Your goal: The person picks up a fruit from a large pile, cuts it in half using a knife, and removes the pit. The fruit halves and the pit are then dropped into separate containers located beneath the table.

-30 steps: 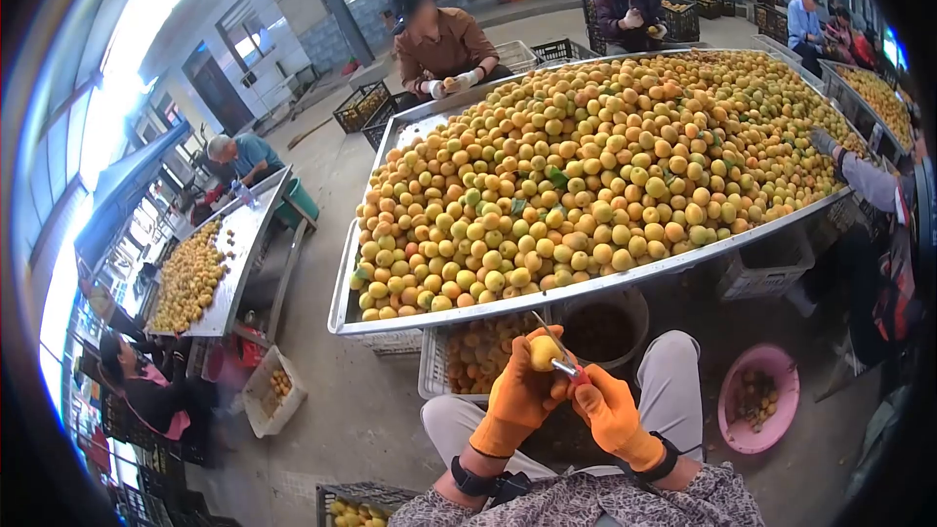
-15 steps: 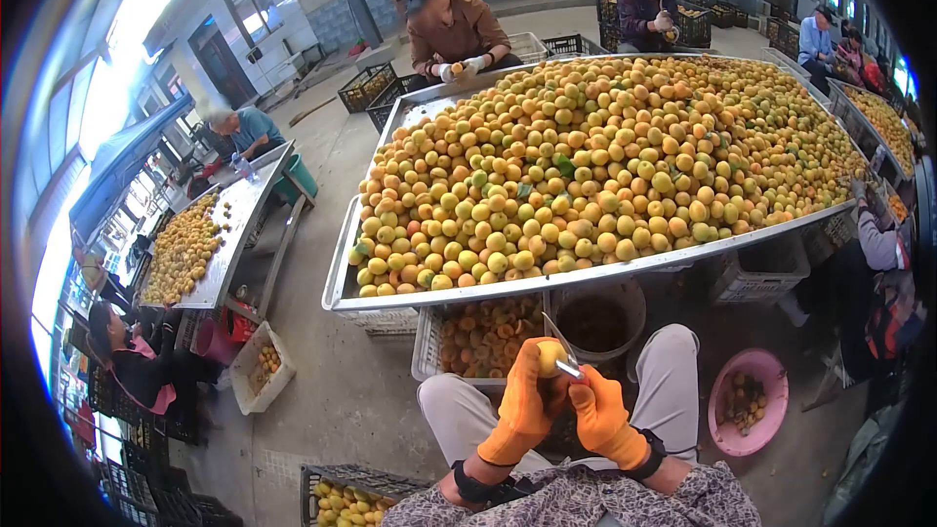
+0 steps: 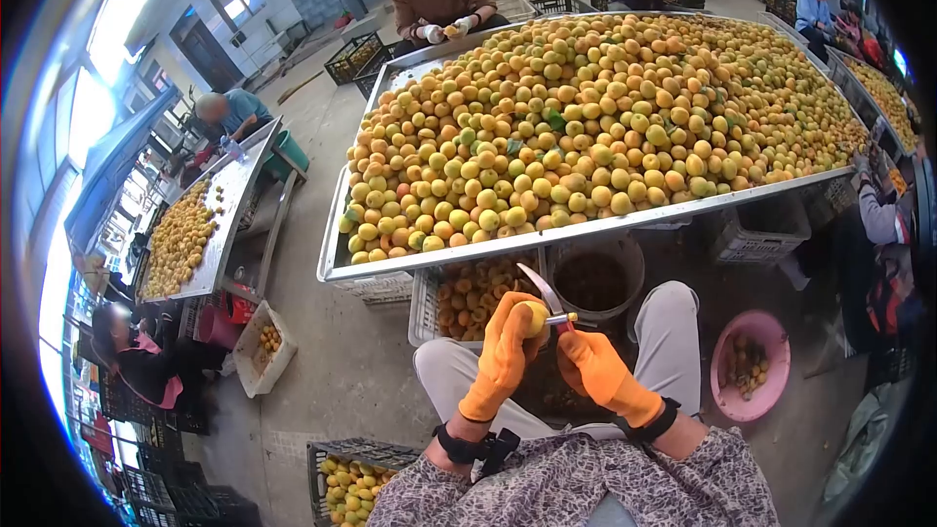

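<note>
My left hand (image 3: pixel 500 361), in an orange glove, is closed round a yellow apricot (image 3: pixel 536 320) above my lap. My right hand (image 3: pixel 607 376), gloved alike, grips a knife (image 3: pixel 541 287) with a curved blade and a red handle. The blade points up and away from me, beside the apricot, and a short metal piece on the knife overlaps the fruit's right side. Ahead of both hands stands a large metal-rimmed tray heaped with apricots (image 3: pixel 547 156). Under its near edge, a crate (image 3: pixel 422 304) holds halved apricots.
A round bucket (image 3: pixel 625 283) stands under the tray, right of the crate. On the floor are a pink basin (image 3: pixel 776 342) at right and a black crate of apricots (image 3: pixel 317 488) at lower left. Several people work around, one across the tray (image 3: pixel 332 249).
The view has tilted downward. My hands have drawn slightly apart, and the knife blade now shows broadside, upright beside the apricot. Both hands keep their hold.
</note>
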Motion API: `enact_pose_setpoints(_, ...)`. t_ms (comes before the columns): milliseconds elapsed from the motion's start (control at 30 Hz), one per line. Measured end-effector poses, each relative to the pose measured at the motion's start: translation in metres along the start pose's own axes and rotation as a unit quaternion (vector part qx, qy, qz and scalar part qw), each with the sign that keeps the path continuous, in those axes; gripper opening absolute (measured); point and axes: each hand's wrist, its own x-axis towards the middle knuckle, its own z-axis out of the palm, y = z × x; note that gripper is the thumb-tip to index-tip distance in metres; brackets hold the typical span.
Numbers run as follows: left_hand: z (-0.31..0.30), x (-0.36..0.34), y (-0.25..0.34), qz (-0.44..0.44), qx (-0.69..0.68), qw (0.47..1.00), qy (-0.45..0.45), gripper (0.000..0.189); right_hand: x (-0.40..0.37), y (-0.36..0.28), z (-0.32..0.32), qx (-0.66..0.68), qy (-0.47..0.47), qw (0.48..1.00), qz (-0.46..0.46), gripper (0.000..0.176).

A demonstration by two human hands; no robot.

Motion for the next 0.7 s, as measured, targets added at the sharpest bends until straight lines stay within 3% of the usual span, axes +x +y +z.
enact_pose_setpoints(67,-0.004,0.001,-0.002,-0.018,-0.031,0.999,-0.026,0.039,0.000,-0.004,-0.012,0.087,-0.081,0.984,0.129,0.047)
enact_pose_setpoints(133,-0.003,0.002,-0.004,-0.019,-0.044,0.998,-0.037,0.038,0.003,-0.010,-0.019,0.093,-0.101,0.979,0.150,0.050)
enact_pose_setpoints(200,-0.001,0.001,-0.008,-0.002,-0.034,0.997,0.076,0.040,0.000,-0.019,-0.020,0.189,-0.189,0.921,0.284,0.052)
enact_pose_setpoints(233,-0.013,0.001,0.010,-0.004,-0.049,0.999,-0.017,0.046,-0.007,-0.020,-0.016,0.177,-0.199,0.919,0.289,0.054)
enact_pose_setpoints(267,-0.016,0.000,0.006,-0.003,-0.050,0.999,-0.012,0.046,-0.016,-0.024,-0.013,0.175,-0.203,0.918,0.292,0.054)
enact_pose_setpoints(333,-0.024,0.004,0.001,-0.071,-0.315,0.944,-0.072,0.053,-0.026,-0.031,-0.012,0.234,-0.218,0.932,0.170,0.053)
enact_pose_setpoints(367,-0.028,0.004,-0.001,-0.093,-0.366,0.920,-0.104,0.058,-0.025,-0.029,-0.016,0.143,-0.196,0.960,0.139,0.054)
enact_pose_setpoints(400,-0.030,0.003,-0.003,-0.091,-0.364,0.921,-0.103,0.058,-0.024,-0.028,-0.013,0.143,-0.199,0.960,0.138,0.054)
enact_pose_setpoints(433,-0.031,0.003,-0.005,-0.101,-0.417,0.894,-0.129,0.059,-0.024,-0.026,-0.008,-0.003,-0.127,0.990,0.059,0.053)
enact_pose_setpoints(467,-0.032,0.002,-0.006,-0.111,-0.469,0.863,-0.155,0.060,-0.024,-0.023,-0.004,-0.147,-0.050,0.988,-0.022,0.053)
enact_pose_setpoints(500,-0.032,0.002,-0.005,-0.107,-0.490,0.849,-0.167,0.058,-0.024,-0.019,-0.011,-0.133,-0.060,0.989,0.009,0.050)
enact_pose_setpoints(533,-0.029,0.000,-0.002,-0.104,-0.489,0.850,-0.166,0.058,-0.024,-0.019,-0.008,-0.133,-0.063,0.989,0.008,0.050)
enact_pose_setpoints(600,-0.019,-0.007,0.010,-0.117,-0.401,0.907,-0.049,0.055,-0.025,-0.021,0.001,-0.164,-0.045,0.985,-0.012,0.052)
enact_pose_setpoints(633,-0.023,-0.006,0.005,-0.084,-0.390,0.912,-0.093,0.051,-0.025,-0.017,0.002,-0.159,-0.043,0.986,-0.018,0.052)
enact_pose_setpoints(700,-0.024,-0.010,0.009,-0.051,-0.320,0.942,-0.088,0.049,-0.026,-0.017,0.005,-0.144,-0.051,0.988,0.008,0.051)
